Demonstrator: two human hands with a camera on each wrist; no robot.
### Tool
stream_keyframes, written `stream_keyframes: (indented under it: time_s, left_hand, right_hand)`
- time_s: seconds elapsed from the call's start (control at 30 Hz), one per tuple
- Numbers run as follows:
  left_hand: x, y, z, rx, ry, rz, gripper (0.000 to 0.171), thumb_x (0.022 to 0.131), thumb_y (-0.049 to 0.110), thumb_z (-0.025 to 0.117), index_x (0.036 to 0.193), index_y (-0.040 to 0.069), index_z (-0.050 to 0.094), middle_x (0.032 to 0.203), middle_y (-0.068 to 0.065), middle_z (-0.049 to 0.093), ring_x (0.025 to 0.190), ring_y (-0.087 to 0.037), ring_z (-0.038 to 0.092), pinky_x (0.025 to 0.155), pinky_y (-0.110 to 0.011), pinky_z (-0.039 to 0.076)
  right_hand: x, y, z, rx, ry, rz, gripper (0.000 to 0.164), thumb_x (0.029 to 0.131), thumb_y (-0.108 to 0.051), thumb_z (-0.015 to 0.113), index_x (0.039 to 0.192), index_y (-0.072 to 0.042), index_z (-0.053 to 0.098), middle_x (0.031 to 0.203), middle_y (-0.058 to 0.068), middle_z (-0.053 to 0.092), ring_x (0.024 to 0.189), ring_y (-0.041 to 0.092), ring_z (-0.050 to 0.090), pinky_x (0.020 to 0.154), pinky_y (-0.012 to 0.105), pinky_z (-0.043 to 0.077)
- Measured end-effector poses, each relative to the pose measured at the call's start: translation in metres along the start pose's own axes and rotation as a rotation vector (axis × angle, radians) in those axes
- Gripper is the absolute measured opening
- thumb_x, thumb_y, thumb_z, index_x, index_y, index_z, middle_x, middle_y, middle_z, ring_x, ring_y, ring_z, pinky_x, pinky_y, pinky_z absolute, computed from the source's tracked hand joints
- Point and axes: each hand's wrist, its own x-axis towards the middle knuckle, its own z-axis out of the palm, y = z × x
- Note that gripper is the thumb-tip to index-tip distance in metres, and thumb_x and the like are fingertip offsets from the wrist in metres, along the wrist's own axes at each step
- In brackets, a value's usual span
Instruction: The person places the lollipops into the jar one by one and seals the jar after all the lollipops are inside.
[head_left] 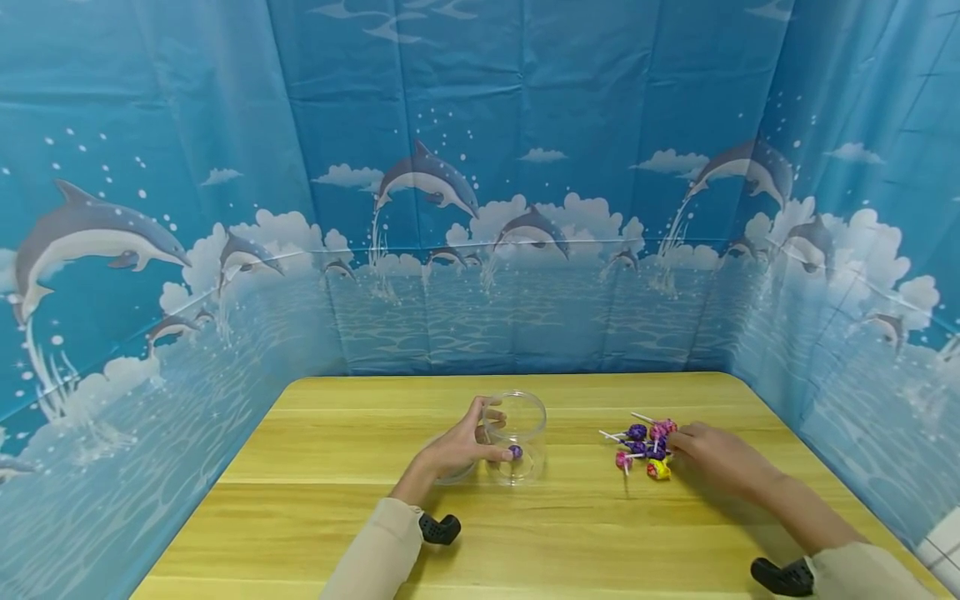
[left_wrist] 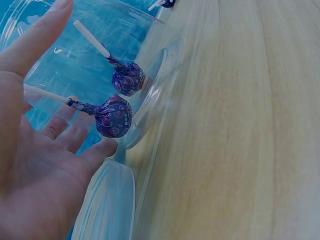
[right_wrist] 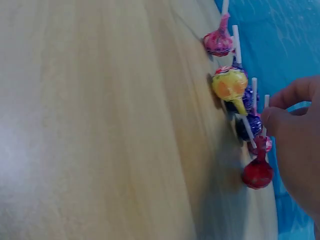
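Note:
My left hand (head_left: 456,448) holds a clear round jar (head_left: 531,427) from its left side, thumb in front and fingers behind. Two purple-wrapped lollipops (left_wrist: 114,116) with white sticks lie inside the jar, as the left wrist view shows. At the right, a small pile of lollipops (head_left: 636,432) in purple, pink and yellow wrappers lies on the table. My right hand (head_left: 720,457) is at the pile's right edge. In the right wrist view its thumb and forefinger pinch the white stick of a red lollipop (right_wrist: 257,174), its head hanging downward.
A clear, shallow round lid (left_wrist: 107,200) lies just left of the jar, partly behind my left hand. The wood-grain table (head_left: 525,542) ends at a blue dolphin-print curtain (head_left: 525,325) at the back and sides.

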Motion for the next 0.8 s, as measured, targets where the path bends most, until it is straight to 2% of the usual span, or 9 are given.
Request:
stream_keyframes:
  time_s: [0.1,0.23,0.33,0.47,0.67,0.8]
  left_hand:
    - [0.000,0.001,-0.001,0.013,-0.003,0.008,0.077,0.097,0.018,0.074,0.155,0.027,0.024,0.156,-0.021,0.034,0.127,-0.027,0.052,0.103,-0.050,0.043]
    - [-0.001,0.001,-0.001,0.027,-0.003,0.009,0.079,0.097,0.020,0.074,0.156,0.028,0.023,0.156,-0.021,0.034,0.128,-0.027,0.052,0.104,-0.050,0.043]
    - [-0.001,0.001,-0.001,0.030,-0.003,0.010,0.078,0.097,0.020,0.074,0.156,0.028,0.023,0.155,-0.021,0.035,0.128,-0.027,0.051,0.104,-0.051,0.042]
    - [-0.002,0.001,-0.001,0.033,-0.003,0.011,0.077,0.097,0.020,0.074,0.155,0.027,0.024,0.155,-0.020,0.036,0.131,-0.029,0.050,0.105,-0.052,0.041]
    - [-0.002,0.002,-0.001,0.037,-0.003,0.016,0.077,0.097,0.020,0.074,0.155,0.027,0.024,0.155,-0.020,0.036,0.132,-0.029,0.050,0.106,-0.053,0.041]
    - [-0.002,0.002,-0.001,0.036,0.001,0.003,0.077,0.097,0.021,0.074,0.155,0.029,0.024,0.156,-0.019,0.036,0.131,-0.028,0.050,0.106,-0.052,0.041]
  right_hand:
    - [0.005,0.001,-0.005,0.105,-0.024,0.115,0.025,0.084,0.010,0.077,0.091,-0.012,0.067,0.082,-0.009,0.060,0.069,0.004,0.052,0.059,0.029,0.048]
    - [0.010,0.001,-0.011,0.219,-0.038,0.274,0.017,0.092,0.007,0.073,0.094,-0.009,0.069,0.078,-0.010,0.061,0.062,-0.003,0.047,0.057,0.027,0.045]
    - [0.013,0.000,-0.014,0.247,-0.003,0.331,0.009,0.093,0.002,0.074,0.096,-0.006,0.071,0.077,-0.012,0.060,0.061,-0.002,0.046,0.056,0.027,0.044]
    - [0.015,-0.002,-0.019,0.276,0.033,0.393,0.008,0.091,0.000,0.075,0.095,-0.006,0.071,0.075,-0.013,0.056,0.064,0.002,0.045,0.055,0.028,0.042]
    - [0.017,-0.004,-0.023,0.368,0.069,0.509,0.005,0.093,-0.002,0.074,0.097,-0.004,0.071,0.077,-0.008,0.062,0.066,0.006,0.054,0.057,0.028,0.047]
    - [0.018,-0.004,-0.026,0.418,0.133,0.601,0.004,0.096,-0.007,0.072,0.098,-0.003,0.071,0.080,-0.003,0.066,0.068,0.010,0.058,0.057,0.029,0.047]
